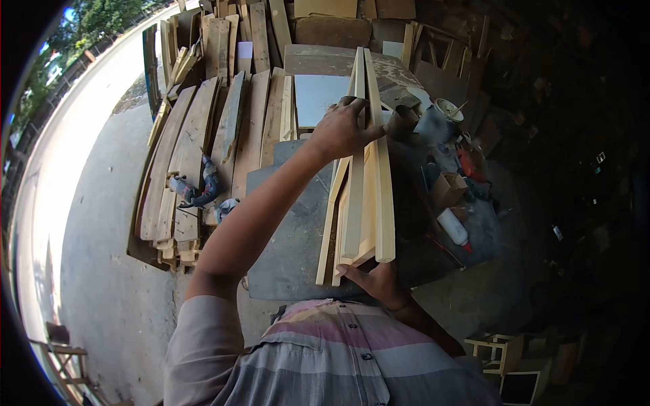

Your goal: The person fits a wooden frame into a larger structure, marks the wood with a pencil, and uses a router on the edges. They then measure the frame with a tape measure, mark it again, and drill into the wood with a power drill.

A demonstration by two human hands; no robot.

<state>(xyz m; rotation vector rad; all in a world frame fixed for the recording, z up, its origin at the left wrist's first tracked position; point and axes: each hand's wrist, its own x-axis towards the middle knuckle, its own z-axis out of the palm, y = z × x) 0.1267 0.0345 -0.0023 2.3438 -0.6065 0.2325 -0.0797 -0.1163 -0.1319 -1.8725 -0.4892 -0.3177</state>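
Several long pale wooden strips (384, 196) lie lengthwise on the dark worktable, their near ends toward my body. My left hand (340, 128) reaches across their far half, with its fingers and thumb closed around the strips from above. At the near ends, my right hand (382, 281) grips from below, its thumb against the end of a lower piece. The other fingers of that hand are largely hidden under the wood. Beneath the two upper strips, a wider pale board (368, 196) and thinner strips (328, 237) show, slightly fanned out.
Stacked planks (189, 155) stand left of the worktable (277, 250), with a power drill (208, 181) on them. To the right are a white bottle (452, 227), a cardboard box (448, 189), a red power tool (470, 162) and a bucket (449, 110). A white panel (318, 95) lies beyond.
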